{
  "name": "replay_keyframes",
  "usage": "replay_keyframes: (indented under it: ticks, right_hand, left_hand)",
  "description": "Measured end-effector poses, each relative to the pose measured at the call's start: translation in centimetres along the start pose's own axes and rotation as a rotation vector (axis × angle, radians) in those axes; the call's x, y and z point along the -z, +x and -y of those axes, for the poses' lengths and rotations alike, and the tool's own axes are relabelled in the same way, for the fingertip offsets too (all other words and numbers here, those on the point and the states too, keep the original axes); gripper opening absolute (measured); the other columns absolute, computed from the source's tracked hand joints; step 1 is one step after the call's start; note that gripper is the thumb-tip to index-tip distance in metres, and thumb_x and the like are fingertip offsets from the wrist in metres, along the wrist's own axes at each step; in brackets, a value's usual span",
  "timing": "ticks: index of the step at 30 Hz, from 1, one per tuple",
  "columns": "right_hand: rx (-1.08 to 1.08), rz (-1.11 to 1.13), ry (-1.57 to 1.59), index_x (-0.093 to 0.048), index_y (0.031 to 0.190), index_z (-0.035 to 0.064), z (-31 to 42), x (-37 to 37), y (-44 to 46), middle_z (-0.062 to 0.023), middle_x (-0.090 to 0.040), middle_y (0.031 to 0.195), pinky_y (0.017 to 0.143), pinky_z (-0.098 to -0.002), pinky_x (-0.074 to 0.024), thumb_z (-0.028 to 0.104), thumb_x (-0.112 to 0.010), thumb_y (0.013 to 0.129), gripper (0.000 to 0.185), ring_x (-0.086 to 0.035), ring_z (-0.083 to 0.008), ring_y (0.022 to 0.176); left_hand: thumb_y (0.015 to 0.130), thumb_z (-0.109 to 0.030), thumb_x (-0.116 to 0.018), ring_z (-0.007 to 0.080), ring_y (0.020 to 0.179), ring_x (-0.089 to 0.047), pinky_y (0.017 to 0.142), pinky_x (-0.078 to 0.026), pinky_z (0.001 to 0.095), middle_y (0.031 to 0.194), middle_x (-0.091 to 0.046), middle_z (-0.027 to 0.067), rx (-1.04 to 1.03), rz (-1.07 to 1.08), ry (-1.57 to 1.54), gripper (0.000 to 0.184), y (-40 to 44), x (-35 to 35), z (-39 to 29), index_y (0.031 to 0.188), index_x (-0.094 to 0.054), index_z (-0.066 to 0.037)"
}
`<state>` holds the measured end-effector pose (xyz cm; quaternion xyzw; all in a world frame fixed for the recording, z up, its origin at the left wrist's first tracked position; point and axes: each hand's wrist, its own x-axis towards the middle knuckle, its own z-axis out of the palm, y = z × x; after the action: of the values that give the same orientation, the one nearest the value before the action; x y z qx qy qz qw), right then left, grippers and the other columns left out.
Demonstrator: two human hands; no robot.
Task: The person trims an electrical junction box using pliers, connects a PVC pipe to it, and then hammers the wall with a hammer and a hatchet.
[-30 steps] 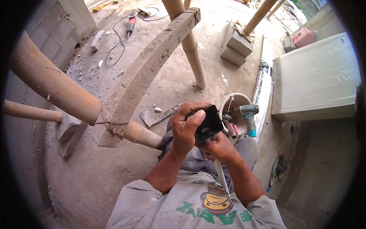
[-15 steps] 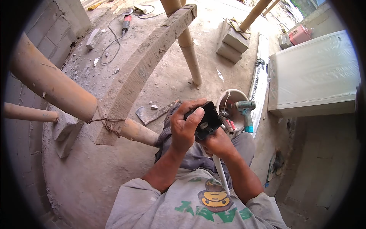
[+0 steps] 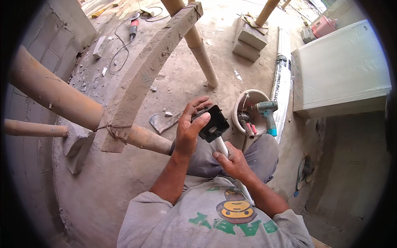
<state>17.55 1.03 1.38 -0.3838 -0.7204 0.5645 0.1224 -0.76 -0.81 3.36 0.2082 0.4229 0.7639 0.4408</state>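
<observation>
My left hand (image 3: 191, 128) is closed around the side of a black electrical box (image 3: 216, 120), thumb across its near edge and fingers behind it. The box's open side is turned up toward me. A white PVC pipe (image 3: 221, 146) meets the lower edge of the box; whether it is fixed there I cannot tell. My right hand (image 3: 233, 162) grips this pipe a short way below the box, with the thumb along it. The rest of the pipe runs back under my right forearm and is mostly hidden.
A bucket (image 3: 236, 108) of tools stands ahead, with a cordless drill (image 3: 268, 113) on its rim. An axe-like tool (image 3: 163, 122) lies on the floor. Bamboo poles (image 3: 58, 91) and a tied plank (image 3: 144, 70) cross my left. White-wrapped pipes (image 3: 282, 70) and a wrapped box (image 3: 341, 74) are right.
My right hand has moved from just beneath the black box down onto the pipe, so more white pipe shows. The box has tipped and shifted slightly left.
</observation>
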Motion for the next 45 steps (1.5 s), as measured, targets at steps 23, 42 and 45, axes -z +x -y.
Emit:
replay_keyframes:
  ticks: [23,42,45]
  right_hand:
    - [-0.044,-0.077,-0.048,-0.061,0.084,-0.0003,0.1,-0.1,1.6,-0.0084,-0.058,0.063,0.06,-0.0357,-0.0451,0.027,-0.068,0.09,0.028,-0.051,-0.0155,0.058]
    - [-0.605,-0.887,-0.053,-0.057,0.087,0.005,-12.0,9.3,-17.9,-0.0003,-0.052,0.064,0.045,-0.0248,-0.0419,0.037,-0.057,0.098,0.034,-0.048,-0.0085,0.05]
    - [-1.358,-1.057,0.017,-0.057,0.086,0.0018,-18.3,7.8,-30.7,-0.0041,-0.052,0.062,0.04,-0.032,-0.0426,0.058,-0.057,0.091,0.056,-0.048,-0.0182,0.041]
  left_hand:
    - [0.085,-0.009,-0.058,0.01,0.077,-0.063,0.072,-0.052,0.0224,0.091,-0.068,0.0081,0.002,-0.04,-0.006,0.029,1.8,-0.9,2.1,0.108,-0.067,0.004]
    - [0.093,-0.017,-0.06,0.0114,0.091,-0.062,0.084,-0.05,0.024,0.101,-0.064,0.0075,0.135,0.104,0.206,0.034,2.7,-0.7,2.2,0.122,-0.06,0.002]
    - [0.093,-0.016,-0.059,0.0125,0.091,-0.063,0.085,-0.051,0.0251,0.102,-0.064,0.0081,0.189,0.098,0.203,0.037,2.7,-1.8,1.6,0.125,-0.057,0.002]
